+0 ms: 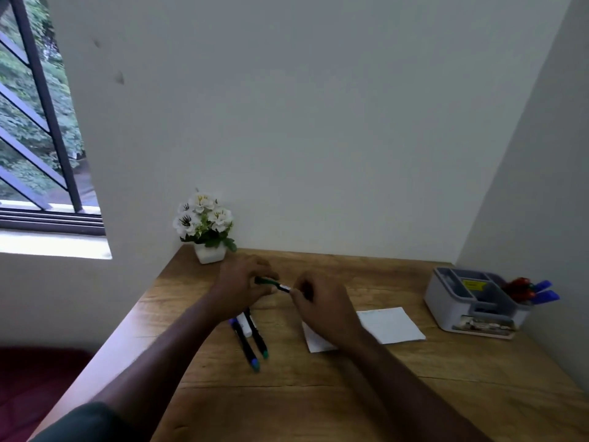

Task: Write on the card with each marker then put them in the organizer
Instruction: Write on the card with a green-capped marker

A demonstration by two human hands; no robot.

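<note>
A: Ok, surface first. Wooden desk (350,393), warm grain, tucked into a corner w/ pale walls behind and on the right. Window (38,122) w/ dark bars far left, green leaves outside.

B: And on the desk? Small white pot of white flowers (205,228) in the back-left corner, right against the wall.

A: Yep. Far right near the side wall sits the grey organizer (471,301), several compartments; red and blue markers (532,291) poke out of its right end.

B: Hands now. Left hand (242,282) and right hand (322,301) meet above the desk's middle, both on one green marker (274,283).

A: Left fingers curl round the green end, right fingers pinch the other end, where a white bit of the barrel shows. Marker's held off the wood, roughly level. Blurry, so can't tell if the cap is on or off.

B: The card? White card (392,323) flat on the desk, just under and right of the right wrist, between the hands and the organizer. Part of it hidden by the forearm.

A: Any writing on it? Too faint to tell.

B: Below the left hand: two dark markers (251,342) lying side by side on the wood, one w/ a blue tip, one green, plus smth white between them near the top, partly under the hand.

A: Dark red surface (32,378) lower left, below desk level.
</note>
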